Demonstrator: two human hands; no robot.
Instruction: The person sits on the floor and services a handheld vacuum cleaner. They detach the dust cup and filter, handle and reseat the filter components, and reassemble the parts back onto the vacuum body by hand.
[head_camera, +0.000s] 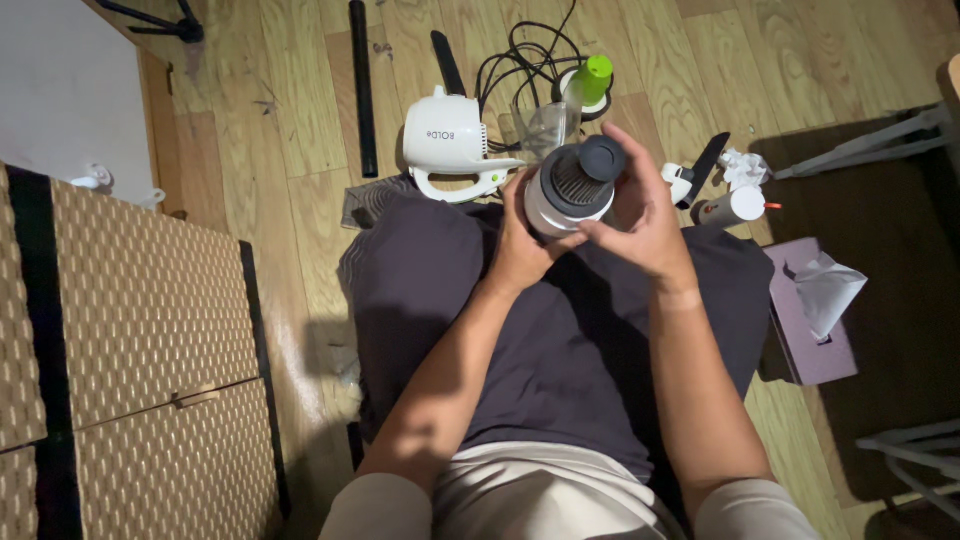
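The person wears a light cream short-sleeved shirt and dark grey loose trousers, forearms bare.

Glossy white plastic vacuum body, matt grey pleated filter, grained wood floor, soft dark cloth trousers.

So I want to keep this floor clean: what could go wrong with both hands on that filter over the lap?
Dust could shake out of the filter onto the dark trousers, since both hands hold it right above them. The clear cup and the cable lie close ahead; an elbow swing might knock or snag them.
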